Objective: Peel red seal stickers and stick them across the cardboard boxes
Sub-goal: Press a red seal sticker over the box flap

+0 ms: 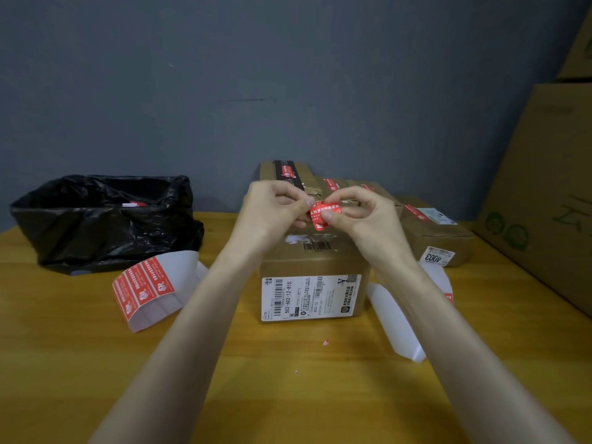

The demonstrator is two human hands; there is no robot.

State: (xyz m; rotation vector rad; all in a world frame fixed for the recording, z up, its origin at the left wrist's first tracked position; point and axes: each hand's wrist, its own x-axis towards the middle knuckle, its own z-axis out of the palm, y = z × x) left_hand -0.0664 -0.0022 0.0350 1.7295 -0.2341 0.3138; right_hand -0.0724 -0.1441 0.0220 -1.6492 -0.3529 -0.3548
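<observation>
A red seal sticker (pixel 324 213) is held up above a cardboard box (pixel 312 262) that stands in the middle of the wooden table (pixel 96 363). My left hand (pixel 274 211) pinches the sticker's left edge and my right hand (pixel 360 216) pinches its right side between thumb and fingers. The sticker is curled and not flat. The box has a white shipping label (pixel 309 298) on its near face. A curved sheet of red stickers (pixel 144 290) lies on the table to the left of my left arm.
A black bag-lined bin (pixel 102 219) sits at the back left. More cardboard boxes with red seals (pixel 432 232) stand behind and to the right. Empty white backing paper (pixel 395 322) lies right of the box. Large cartons (pixel 544 187) rise along the right edge.
</observation>
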